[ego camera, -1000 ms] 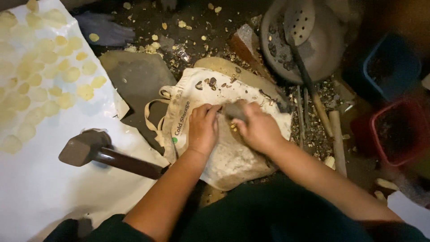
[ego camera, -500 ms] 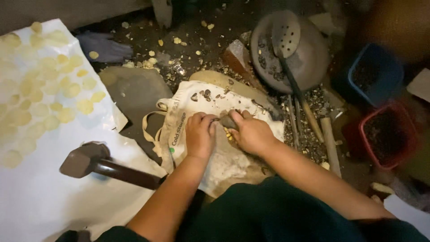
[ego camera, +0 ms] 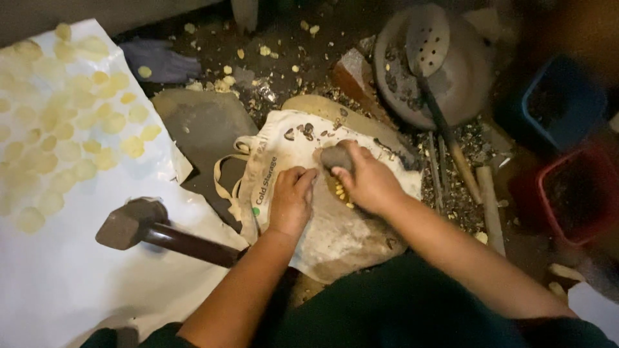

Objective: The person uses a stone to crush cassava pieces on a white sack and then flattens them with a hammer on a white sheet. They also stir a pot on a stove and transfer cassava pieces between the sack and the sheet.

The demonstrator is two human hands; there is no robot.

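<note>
Far left: a white sheet (ego camera: 77, 277) spread on the floor, dotted with flattened pale yellow discs (ego camera: 71, 129). At its lower edge lies a hammer (ego camera: 161, 232), head to the left, handle running right toward the person's left forearm; nobody touches it.

Centre: a cloth bag (ego camera: 322, 232) draped over a flat stone, a few dark husks near its top edge. The left hand (ego camera: 290, 200) rests on the cloth, fingers curled together and pressed down, tips pointing up and right. Just beside those tips sits a small cluster of yellow kernels (ego camera: 340, 192), between the two hands.

The right hand (ego camera: 367, 183) wraps closed around a small grey stone (ego camera: 335, 158), held directly above and touching-near the kernels; this hand is the nearer one.

Right: a metal bowl (ego camera: 464, 84) with a perforated ladle (ego camera: 425, 38), sticks, scattered shell litter, then blue and red tubs (ego camera: 567, 193).
</note>
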